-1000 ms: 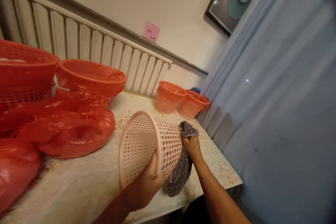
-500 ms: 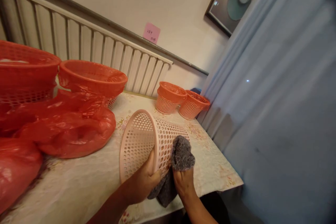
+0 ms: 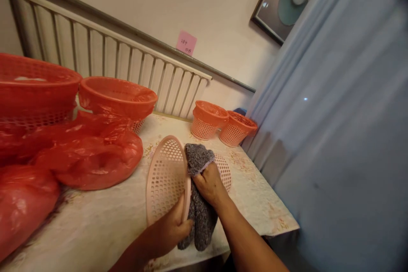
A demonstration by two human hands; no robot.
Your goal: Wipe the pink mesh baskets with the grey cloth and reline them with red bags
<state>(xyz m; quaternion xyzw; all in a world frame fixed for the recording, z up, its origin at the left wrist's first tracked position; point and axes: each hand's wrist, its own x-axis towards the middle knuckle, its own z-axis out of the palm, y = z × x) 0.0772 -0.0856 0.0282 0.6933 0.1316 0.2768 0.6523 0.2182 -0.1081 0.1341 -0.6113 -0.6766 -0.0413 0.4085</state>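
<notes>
A pale pink perforated plastic basket [image 3: 167, 174] lies on its side over the table, its wide mouth turned to the left. My left hand [image 3: 174, 225] grips its rim at the near side, thumb outside and fingers inside. In my right hand [image 3: 210, 182] is a dark grey fuzzy cloth [image 3: 202, 216], bunched up and pressed against the basket's outer wall close to the rim. The cloth's lower folds hang down between my hands. Cloth and right hand hide much of the basket's side; its holed base end shows beyond them.
Red bag-lined baskets [image 3: 117, 93] stand at the left, with puffed red plastic bags [image 3: 95, 157] before them. Two smaller lined baskets [image 3: 208, 119] stand at the back of the cloth-covered table [image 3: 264, 204]. A radiator [image 3: 105, 53] runs behind; a blue curtain [image 3: 334, 136] hangs right.
My right hand has moved the cloth up and left along the basket's outside, toward the rim. My left hand keeps its hold on the rim. The view has shifted slightly.
</notes>
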